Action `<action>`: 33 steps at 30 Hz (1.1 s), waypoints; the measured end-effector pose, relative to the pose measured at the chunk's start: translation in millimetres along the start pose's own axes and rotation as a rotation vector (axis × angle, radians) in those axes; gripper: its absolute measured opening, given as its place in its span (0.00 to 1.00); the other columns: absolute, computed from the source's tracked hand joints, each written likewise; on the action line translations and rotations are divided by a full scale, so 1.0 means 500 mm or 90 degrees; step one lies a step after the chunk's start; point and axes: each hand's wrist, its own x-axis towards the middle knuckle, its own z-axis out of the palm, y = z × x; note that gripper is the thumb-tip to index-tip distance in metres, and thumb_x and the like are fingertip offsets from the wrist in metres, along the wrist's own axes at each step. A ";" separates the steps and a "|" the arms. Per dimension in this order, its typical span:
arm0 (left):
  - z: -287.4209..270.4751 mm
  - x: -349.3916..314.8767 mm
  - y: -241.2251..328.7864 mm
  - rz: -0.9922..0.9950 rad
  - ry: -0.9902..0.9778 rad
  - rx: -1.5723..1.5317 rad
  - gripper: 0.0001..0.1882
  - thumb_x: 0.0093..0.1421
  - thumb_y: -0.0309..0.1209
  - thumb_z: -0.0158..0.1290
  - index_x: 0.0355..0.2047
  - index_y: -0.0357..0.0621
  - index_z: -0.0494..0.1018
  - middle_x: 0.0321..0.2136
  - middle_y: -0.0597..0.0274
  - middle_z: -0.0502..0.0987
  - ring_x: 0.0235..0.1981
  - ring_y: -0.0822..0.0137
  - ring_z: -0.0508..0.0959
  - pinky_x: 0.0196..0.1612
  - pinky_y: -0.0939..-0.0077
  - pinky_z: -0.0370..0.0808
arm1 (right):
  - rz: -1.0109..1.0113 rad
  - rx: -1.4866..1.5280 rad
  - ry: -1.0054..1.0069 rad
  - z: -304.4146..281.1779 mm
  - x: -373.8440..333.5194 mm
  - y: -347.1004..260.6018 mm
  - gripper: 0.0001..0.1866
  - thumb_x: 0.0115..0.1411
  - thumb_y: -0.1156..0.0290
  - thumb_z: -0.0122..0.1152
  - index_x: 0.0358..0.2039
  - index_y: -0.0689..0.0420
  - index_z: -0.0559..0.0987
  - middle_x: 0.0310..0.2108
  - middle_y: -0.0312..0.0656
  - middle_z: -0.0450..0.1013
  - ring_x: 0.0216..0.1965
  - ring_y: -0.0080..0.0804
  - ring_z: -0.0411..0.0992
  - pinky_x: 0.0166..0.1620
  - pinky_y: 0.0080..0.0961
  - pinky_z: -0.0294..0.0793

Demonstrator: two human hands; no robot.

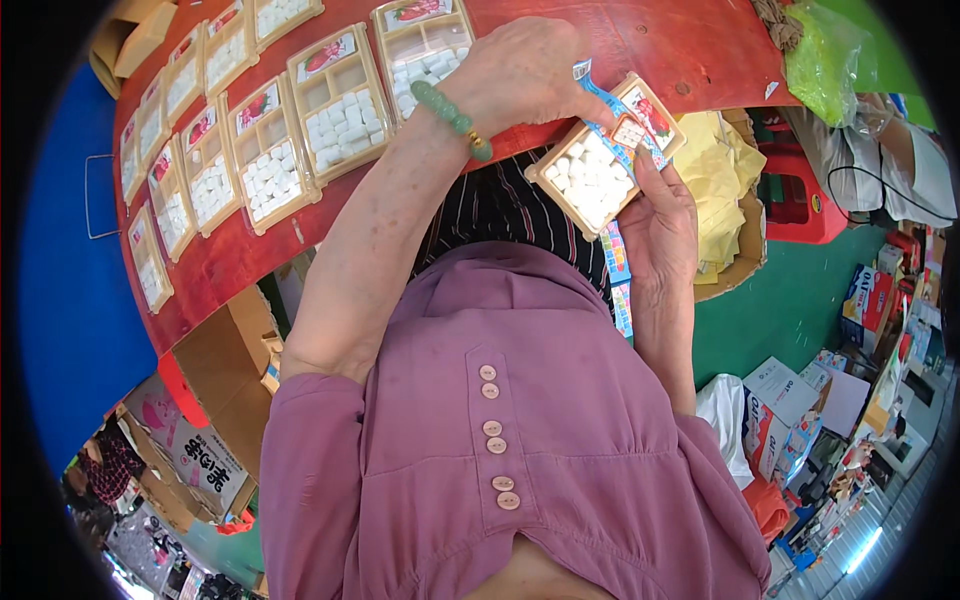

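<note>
"Where's the tan tray (543, 174)?"
"Right of the top middle, between two hands. The right hand (665, 225) grips its edge. The left hand (530, 70) touches the blue strip (597, 92) across it."
"Is the left one pinching?"
"Can't tell. Some fingers are hidden."

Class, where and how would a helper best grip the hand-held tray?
Probably pinch the tray by its projecting lower-left rim, coming from the picture's lower left: that end looks free, while the right hand holds the right side and the left hand touches the strip toward the upper end.
</note>
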 end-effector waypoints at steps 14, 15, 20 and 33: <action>0.034 -0.085 0.054 -0.166 -0.205 -0.788 0.19 0.45 0.45 0.65 0.28 0.43 0.76 0.21 0.71 0.73 0.21 0.80 0.69 0.23 0.87 0.65 | -0.002 0.250 -0.280 -0.056 -0.014 -0.002 0.24 0.57 0.73 0.57 0.54 0.63 0.64 0.48 0.50 0.69 0.51 0.43 0.68 0.54 0.44 0.69; 0.040 -0.088 0.055 -0.157 -0.225 -0.831 0.19 0.46 0.45 0.65 0.28 0.42 0.76 0.21 0.71 0.73 0.21 0.80 0.69 0.23 0.88 0.65 | 0.004 0.246 -0.305 -0.063 -0.010 0.000 0.24 0.57 0.73 0.57 0.54 0.63 0.64 0.48 0.51 0.69 0.51 0.43 0.68 0.53 0.46 0.69; 0.055 -0.092 0.054 -0.135 -0.330 -0.816 0.18 0.44 0.33 0.66 0.33 0.39 0.73 0.26 0.71 0.73 0.28 0.80 0.70 0.32 0.84 0.67 | -0.012 0.187 -0.301 -0.073 -0.021 -0.001 0.17 0.56 0.73 0.59 0.45 0.63 0.70 0.46 0.49 0.69 0.47 0.39 0.70 0.49 0.36 0.73; 0.083 -0.099 0.079 0.024 -0.367 -0.723 0.36 0.32 0.30 0.71 0.46 0.40 0.72 0.34 0.68 0.68 0.36 0.76 0.69 0.37 0.83 0.66 | -0.128 -0.077 -0.325 -0.125 -0.029 -0.026 0.16 0.48 0.67 0.66 0.30 0.59 0.69 0.54 0.59 0.61 0.52 0.46 0.65 0.52 0.39 0.68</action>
